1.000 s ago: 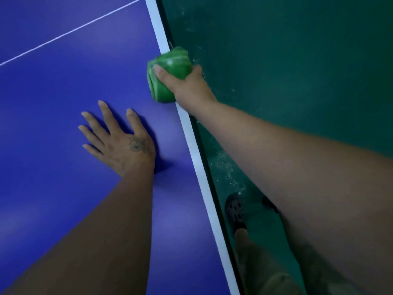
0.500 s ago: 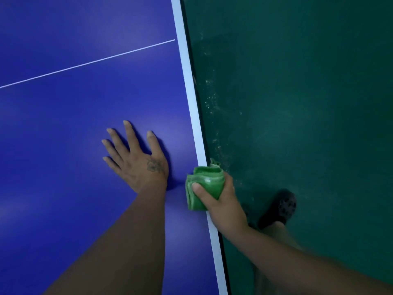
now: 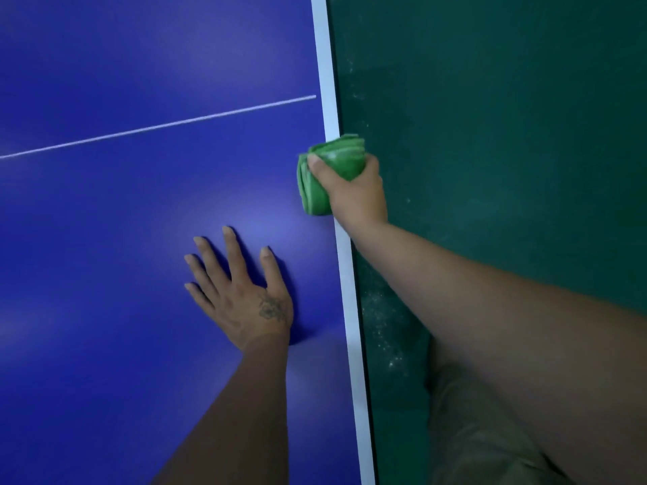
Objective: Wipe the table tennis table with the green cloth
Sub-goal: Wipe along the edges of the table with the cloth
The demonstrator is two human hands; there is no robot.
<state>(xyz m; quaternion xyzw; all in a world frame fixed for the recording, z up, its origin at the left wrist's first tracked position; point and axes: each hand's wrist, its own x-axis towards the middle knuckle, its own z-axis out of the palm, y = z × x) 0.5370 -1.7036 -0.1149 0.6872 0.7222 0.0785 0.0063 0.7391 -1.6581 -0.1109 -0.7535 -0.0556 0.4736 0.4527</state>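
The blue table tennis table (image 3: 122, 222) fills the left of the view, with a white band (image 3: 346, 274) along its right edge. My right hand (image 3: 357, 194) grips a folded green cloth (image 3: 317, 190) wrapped over that edge, thumb on top of the cloth. My left hand (image 3: 241, 288) lies flat on the blue top with its fingers spread, a little nearer to me and to the left of the cloth.
A thin white line (image 3: 157, 126) crosses the table top farther away. Dark green floor (image 3: 507, 134) lies to the right of the table, with pale dust specks (image 3: 385, 337) near the edge. My trouser leg (image 3: 472, 432) shows at the lower right.
My right hand has slid the cloth along the table's edge, first toward me, then away from me again. My left hand has stayed flat on the top.
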